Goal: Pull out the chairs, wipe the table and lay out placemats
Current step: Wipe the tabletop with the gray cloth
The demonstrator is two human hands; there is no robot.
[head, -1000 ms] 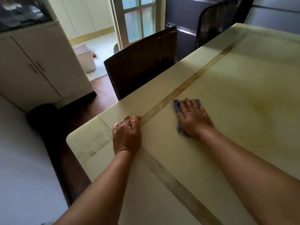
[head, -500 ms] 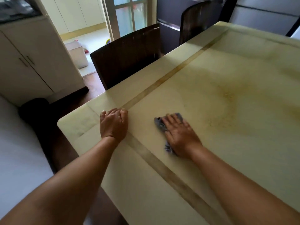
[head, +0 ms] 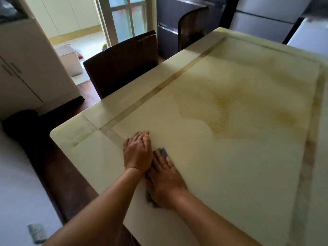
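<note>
Step in hand: wiping was under way; the chairs and placemats were not being handled.
Right hand (head: pixel 165 181): lay flat with straight fingers, pressing the cloth (head: pixel 162 151) onto the bench (head: pixel 239 157).
Cloth: grey-blue, mostly hidden under the palm; one edge peeped out past the fingertips, another by the wrist, near the bench's near left corner.
Left hand (head: pixel 137 153): rested open on the bench, fingers together, touching the right hand on its left side and holding nothing.
Next move, as judged: a sweep right and far toward the yellowish stained patch (head: pixel 221 110), keeping flat pressure.
Count: one cloth, two hands, two dark chairs (head: pixel 122 66) at the left edge, close to the bench; no placemats in view.
</note>
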